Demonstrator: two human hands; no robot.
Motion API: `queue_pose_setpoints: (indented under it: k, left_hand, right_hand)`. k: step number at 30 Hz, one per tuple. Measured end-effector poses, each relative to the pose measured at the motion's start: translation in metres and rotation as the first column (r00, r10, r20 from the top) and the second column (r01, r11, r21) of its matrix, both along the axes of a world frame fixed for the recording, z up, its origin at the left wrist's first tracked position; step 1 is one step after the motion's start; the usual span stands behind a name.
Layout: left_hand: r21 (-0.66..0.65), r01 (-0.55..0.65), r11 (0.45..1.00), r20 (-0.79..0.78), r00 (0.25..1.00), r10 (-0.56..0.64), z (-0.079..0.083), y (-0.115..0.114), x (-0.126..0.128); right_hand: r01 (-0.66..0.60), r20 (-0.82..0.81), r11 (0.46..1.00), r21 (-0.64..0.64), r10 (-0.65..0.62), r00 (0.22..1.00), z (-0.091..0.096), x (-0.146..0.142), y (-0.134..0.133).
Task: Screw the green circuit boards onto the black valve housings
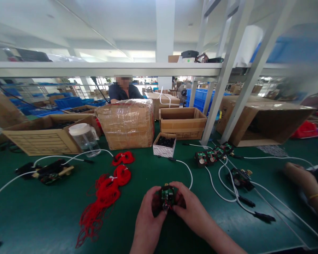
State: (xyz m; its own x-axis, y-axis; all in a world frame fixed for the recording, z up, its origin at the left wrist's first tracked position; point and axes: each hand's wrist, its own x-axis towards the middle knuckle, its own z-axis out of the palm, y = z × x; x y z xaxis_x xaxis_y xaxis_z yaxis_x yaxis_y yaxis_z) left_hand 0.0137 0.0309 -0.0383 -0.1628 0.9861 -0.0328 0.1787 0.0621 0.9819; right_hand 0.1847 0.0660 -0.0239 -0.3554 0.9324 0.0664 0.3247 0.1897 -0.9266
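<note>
Between my two hands, just above the green table, is a small black device with an exposed green circuit board. My left hand grips its left side with thumb and fingers. On the other side my right hand pinches it, thumb low near the bottom edge. A white cable with a black plug runs up behind the right hand; whether it joins this device is hidden. Left of my hands lie red wire bundles. To the right sits a row of similar circuit-board devices with white cables.
A small white box of black parts stands ahead, before a taped carton and an open carton. More devices and a clear jug are at left. A co-worker's hand is at right; another person sits opposite. Shelf posts rise at right.
</note>
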Motion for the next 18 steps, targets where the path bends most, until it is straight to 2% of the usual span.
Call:
queue_pose_setpoints:
  k: [6, 8, 10, 12, 14, 16, 18]
  left_hand:
    - [-0.016, 0.112, 0.994, 0.152, 0.982, -0.108, -0.004, 0.002, -0.014]
    - [-0.022, 0.161, 0.987, 0.193, 0.969, -0.154, -0.005, 0.004, -0.020]
    - [-0.028, 0.224, 0.974, 0.216, 0.953, -0.213, -0.008, 0.005, -0.027]
    - [-0.029, 0.262, 0.965, 0.226, 0.942, -0.249, -0.015, 0.005, -0.032]
    - [-0.027, 0.281, 0.959, 0.225, 0.937, -0.268, -0.023, 0.007, -0.036]
    - [-0.066, 0.279, 0.958, 0.219, 0.941, -0.259, -0.031, 0.010, -0.038]
    - [-0.132, 0.250, 0.959, 0.220, 0.951, -0.218, -0.035, 0.015, -0.038]
  right_hand:
    - [-0.056, 0.031, 0.998, 0.002, 0.056, 0.998, 0.006, 0.008, 0.002]
    - [-0.101, 0.078, 0.995, -0.011, 0.101, 0.992, 0.017, 0.013, 0.008]
    - [-0.079, 0.146, 0.996, 0.031, 0.074, 0.986, 0.033, 0.015, 0.025]
    - [-0.001, 0.280, 0.980, 0.200, -0.056, 0.958, 0.052, 0.012, 0.053]
    - [0.008, 0.453, 0.916, 0.402, -0.206, 0.867, 0.071, 0.002, 0.092]
    - [-0.020, 0.526, 0.896, 0.444, -0.243, 0.815, 0.086, -0.016, 0.137]
    - [-0.056, 0.601, 0.904, 0.423, -0.234, 0.765, 0.094, -0.037, 0.180]
